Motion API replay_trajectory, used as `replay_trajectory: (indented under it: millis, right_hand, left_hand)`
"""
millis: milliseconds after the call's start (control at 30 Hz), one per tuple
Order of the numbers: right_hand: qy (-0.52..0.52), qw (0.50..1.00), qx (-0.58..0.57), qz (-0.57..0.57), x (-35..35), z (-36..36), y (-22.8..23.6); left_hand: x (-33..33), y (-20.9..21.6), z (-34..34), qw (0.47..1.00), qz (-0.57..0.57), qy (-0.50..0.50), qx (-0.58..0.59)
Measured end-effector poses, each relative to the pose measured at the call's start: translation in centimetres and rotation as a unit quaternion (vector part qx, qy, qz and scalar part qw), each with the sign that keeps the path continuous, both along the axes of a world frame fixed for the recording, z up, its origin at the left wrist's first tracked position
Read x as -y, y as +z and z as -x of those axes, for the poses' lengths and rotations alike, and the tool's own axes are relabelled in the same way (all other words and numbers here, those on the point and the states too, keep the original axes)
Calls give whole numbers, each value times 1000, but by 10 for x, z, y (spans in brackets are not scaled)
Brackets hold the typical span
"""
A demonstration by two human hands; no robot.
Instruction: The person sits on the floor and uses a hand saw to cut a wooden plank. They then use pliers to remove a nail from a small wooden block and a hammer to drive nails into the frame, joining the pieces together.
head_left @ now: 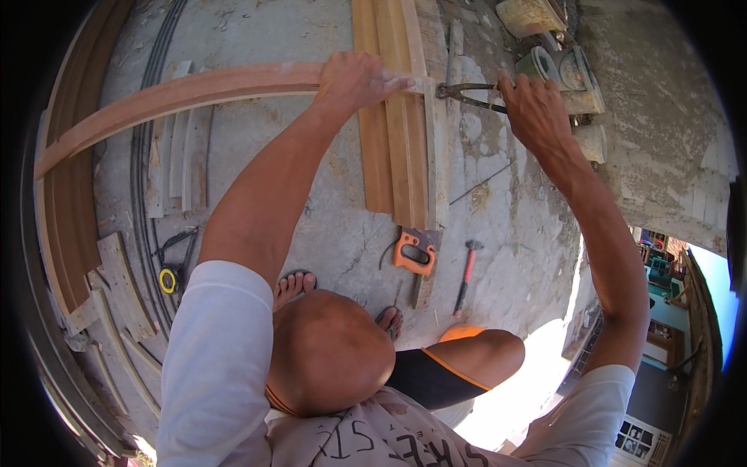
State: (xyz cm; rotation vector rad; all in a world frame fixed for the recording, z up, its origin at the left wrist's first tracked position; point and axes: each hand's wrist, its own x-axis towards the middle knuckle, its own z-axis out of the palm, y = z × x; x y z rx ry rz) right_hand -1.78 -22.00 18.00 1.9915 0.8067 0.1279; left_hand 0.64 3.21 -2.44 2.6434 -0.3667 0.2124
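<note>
My left hand (354,78) is closed around a long reddish wooden strip (233,83), which reaches from the far left across to the boards at top centre. Over those stacked brown boards (381,140), my left fingers point toward the strip's right end. My right hand (537,113) grips the handles of dark metal pincers (445,91), and the handles stand somewhat apart. The jaws meet the strip's right end beside a pale narrow board (436,156). Whether they clasp a nail is too small to tell.
A handsaw with an orange handle (400,253) and a red-handled hammer (468,268) lie on the concrete. Left are a yellow-black tape measure (168,279), dark rods (140,148), scrap wood (124,284) and long brown profiled boards (66,233). Buckets (576,70) stand at upper right.
</note>
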Motion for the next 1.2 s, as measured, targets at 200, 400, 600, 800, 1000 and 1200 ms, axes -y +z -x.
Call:
replay_trajectory:
  millis: [200,400,600,800,1000,1200]
  right_hand:
    - [-45,995,43,-78,-8,22,-16]
    - [-133,984,78,-95,-11,58,-30]
    - [-177,971,78,-144,15,116,55]
    - [-149,973,111,-137,14,142,82]
    - [-171,966,130,-142,26,175,99]
    - [-157,960,137,-185,33,207,122]
  left_hand:
    - [2,-1,-3,1000,-18,10,-8]
    - [4,5,0,999,-10,4,-36]
    - [-1,10,2,997,-4,28,-78]
    - [-1,4,-3,992,119,30,2]
    - [57,62,78,872,448,-136,-140]
    - [114,103,126,789,501,-239,-263]
